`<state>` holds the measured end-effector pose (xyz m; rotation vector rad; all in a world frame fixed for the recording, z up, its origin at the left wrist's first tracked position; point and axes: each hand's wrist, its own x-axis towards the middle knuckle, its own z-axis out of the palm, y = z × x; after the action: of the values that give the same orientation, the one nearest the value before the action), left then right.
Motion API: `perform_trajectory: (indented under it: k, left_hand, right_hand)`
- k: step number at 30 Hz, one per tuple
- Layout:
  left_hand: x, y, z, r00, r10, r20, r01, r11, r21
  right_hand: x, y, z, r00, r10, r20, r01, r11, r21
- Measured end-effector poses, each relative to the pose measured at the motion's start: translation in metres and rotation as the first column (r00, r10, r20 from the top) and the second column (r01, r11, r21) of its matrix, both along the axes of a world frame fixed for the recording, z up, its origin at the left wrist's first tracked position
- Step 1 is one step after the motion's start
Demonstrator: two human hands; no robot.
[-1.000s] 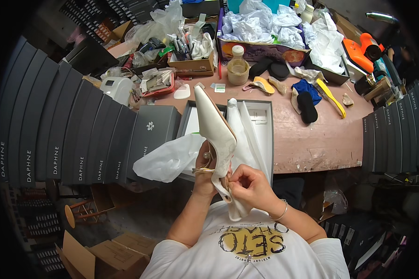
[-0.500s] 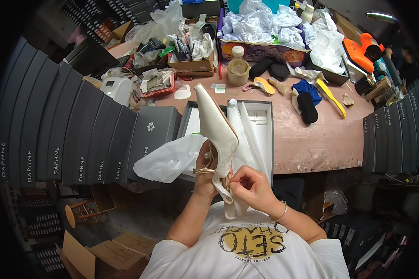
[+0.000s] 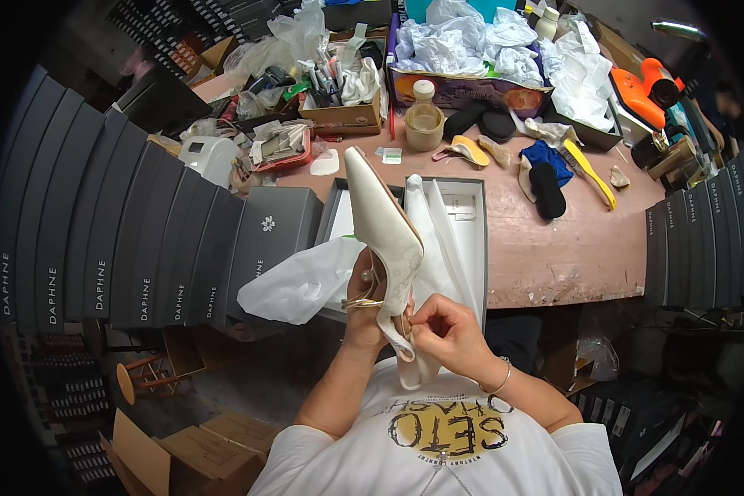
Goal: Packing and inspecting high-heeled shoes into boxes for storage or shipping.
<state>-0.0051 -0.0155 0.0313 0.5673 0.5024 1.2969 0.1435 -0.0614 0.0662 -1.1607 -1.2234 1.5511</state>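
A cream pointed high-heel shoe (image 3: 384,223) is held up over the table's near edge, toe pointing away from me. My left hand (image 3: 362,312) grips it from below near its gold strap. My right hand (image 3: 446,329) pinches the heel end of the shoe, fingers closed on it. White tissue paper (image 3: 302,281) hangs out to the left of my hands. Behind the shoe lies an open shoe box (image 3: 469,240) with white paper inside.
A long row of dark grey shoe boxes (image 3: 132,240) curves along the left. More stacked boxes (image 3: 694,240) stand at the right. The pink worktable (image 3: 554,248) carries a jar (image 3: 424,124), insoles, a yellow brush (image 3: 591,175), a blue cloth and cluttered cardboard trays.
My right hand's fingers have shifted slightly at the shoe's heel. The shoe and left hand stay almost where they were.
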Motion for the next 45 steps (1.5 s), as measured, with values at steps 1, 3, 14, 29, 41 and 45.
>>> perform_trajectory:
  k: [1, 3, 14, 29, 41, 45]
  left_hand:
    - [0.001, 0.002, 0.001, 1.000, -0.006, 0.019, 0.006, 1.000, 0.000]
    - [0.001, 0.002, 0.001, 1.000, -0.004, 0.017, 0.004, 1.000, -0.004]
    - [0.002, 0.003, -0.001, 0.999, 0.011, 0.040, -0.011, 1.000, 0.002]
    - [0.005, 0.001, 0.028, 0.877, 0.253, -0.410, -0.184, 0.962, 0.201]
    - [0.009, -0.005, 0.036, 0.844, 0.224, -0.487, -0.109, 0.961, 0.254]
    - [0.009, -0.004, 0.033, 0.834, 0.248, -0.492, -0.119, 0.953, 0.277]
  right_hand:
    - [0.000, 0.000, 0.001, 1.000, -0.003, -0.019, 0.003, 1.000, -0.002]
    - [0.000, 0.000, 0.003, 0.998, -0.008, -0.058, 0.008, 1.000, -0.007]
    - [-0.004, -0.002, 0.001, 0.996, -0.046, -0.076, 0.044, 0.999, -0.022]
    - [0.004, -0.001, 0.010, 0.945, -0.154, 0.289, 0.016, 0.903, 0.430]
    - [0.011, 0.001, 0.018, 0.912, -0.090, 0.401, -0.101, 0.897, 0.430]
    - [0.010, 0.003, 0.017, 0.892, -0.105, 0.440, -0.130, 0.873, 0.471]
